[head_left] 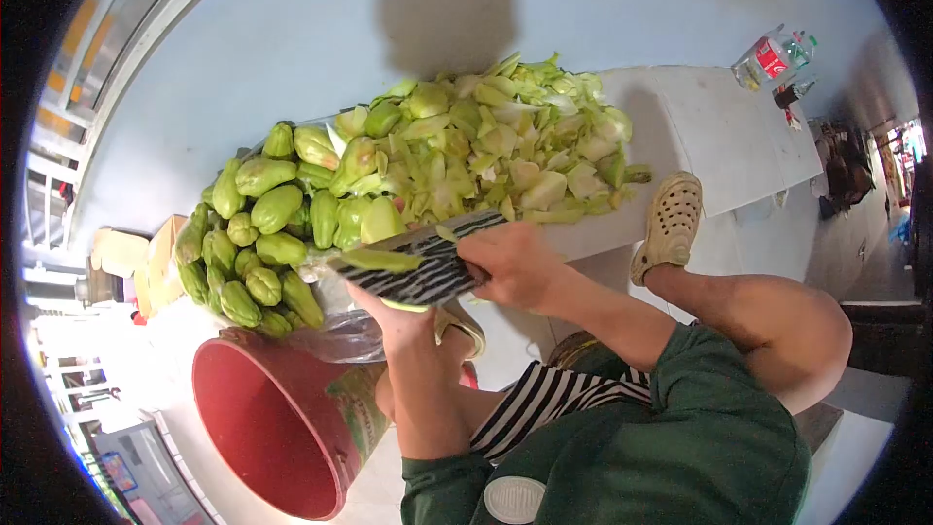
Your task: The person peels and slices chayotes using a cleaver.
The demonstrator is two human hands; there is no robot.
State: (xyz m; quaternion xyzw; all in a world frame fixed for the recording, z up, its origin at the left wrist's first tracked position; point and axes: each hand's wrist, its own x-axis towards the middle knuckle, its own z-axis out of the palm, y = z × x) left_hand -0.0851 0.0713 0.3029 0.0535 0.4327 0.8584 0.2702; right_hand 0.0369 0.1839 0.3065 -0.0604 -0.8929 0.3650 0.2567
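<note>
My right hand [515, 262] is closed round the handle end of a broad cleaver [413, 284] with a dark, pale-striped blade. A slice of green peel [379, 261] lies flat on the blade. Below the blade is my left hand [391, 319], its fingers mostly hidden, with the light green edge of a chayote [406, 307] showing against it. Just beyond the cleaver, a large heap of cut chayote pieces and peelings [486, 146] covers the low board. Whole green chayotes [277, 209] are piled to the left of the heap.
A red bucket [262, 428] lies tilted at lower left, its mouth facing me. Clear plastic [345, 335] hangs beside it. A cardboard box [160, 262] stands far left. Plastic bottles [773, 58] are at the back right by the wall. My clog-shod foot [671, 224] is beside the board.
</note>
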